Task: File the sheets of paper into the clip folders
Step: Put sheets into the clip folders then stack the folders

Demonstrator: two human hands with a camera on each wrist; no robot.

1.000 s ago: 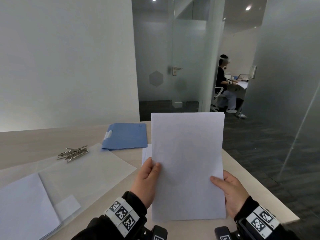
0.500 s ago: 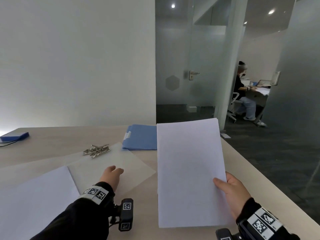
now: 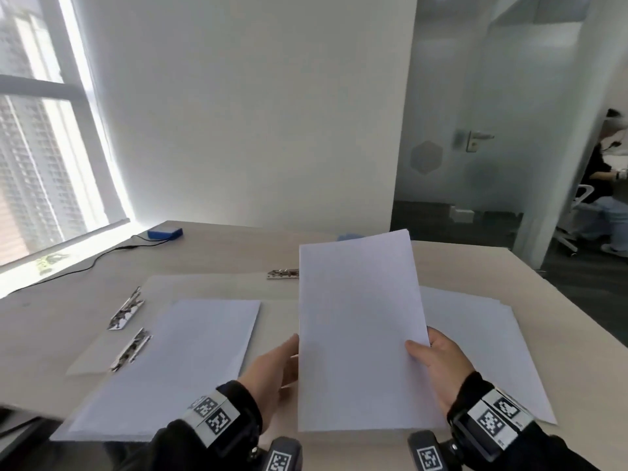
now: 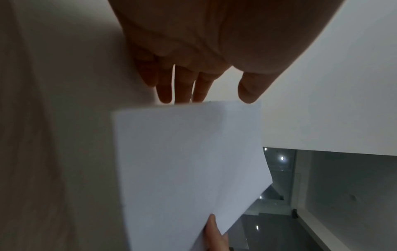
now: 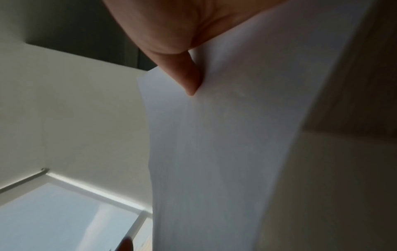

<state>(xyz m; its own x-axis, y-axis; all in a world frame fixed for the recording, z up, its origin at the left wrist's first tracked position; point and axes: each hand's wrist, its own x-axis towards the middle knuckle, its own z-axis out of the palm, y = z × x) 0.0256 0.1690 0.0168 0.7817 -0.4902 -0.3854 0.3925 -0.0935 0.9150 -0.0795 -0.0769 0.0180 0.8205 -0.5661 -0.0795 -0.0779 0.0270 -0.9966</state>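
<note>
My right hand [image 3: 429, 348] grips a stack of white sheets [image 3: 360, 334] at its right edge, thumb on the front, and holds it upright above the table. The thumb [image 5: 184, 74] presses the paper in the right wrist view. My left hand [image 3: 285, 358] reaches to the stack's left edge with straight fingers [image 4: 182, 88], their tips touching the sheets [image 4: 189, 161]. To the left an open translucent clip folder [image 3: 85, 365] lies flat with white paper [image 3: 176, 355] on it and a metal clip [image 3: 131, 350] at its left side.
A second metal clip [image 3: 125, 309] and a third [image 3: 282, 273] lie on translucent folder covers further back. A loose paper pile [image 3: 482, 338] sits to the right. A blue box [image 3: 164, 232] with a cable stands near the window. The table edge [image 3: 577, 321] runs along the right.
My view has swung left toward the window. My left hand came back from the folder on the left to the stack's left edge. The right hand still holds the stack.
</note>
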